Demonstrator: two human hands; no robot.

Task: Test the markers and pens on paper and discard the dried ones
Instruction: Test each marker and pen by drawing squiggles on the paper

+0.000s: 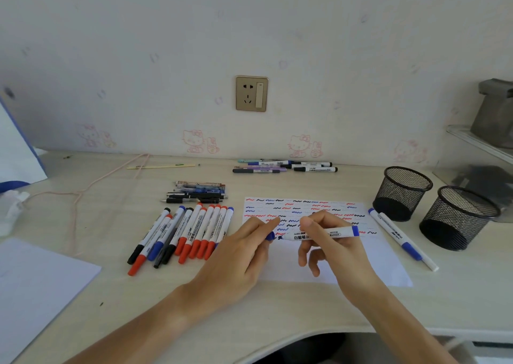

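Blue cap [269, 236] mostly concealed within left hand [238, 255] fingers [263, 224]. Marker [319, 233] label partly covered by right hand [330, 241]. Lower ends of the marker row [188, 233] nearest the left hand are hidden behind it. Mesh cup [402, 194] interiors too dark to determine contents.

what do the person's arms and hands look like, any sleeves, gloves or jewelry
Both arms are bare as far as the bottom edge of the picture, with no sleeves in view. The left hand and the right hand wear no gloves. No rings, watch or bracelet show on the fingers or wrists that are visible. No cables, straps or markings show on either arm.
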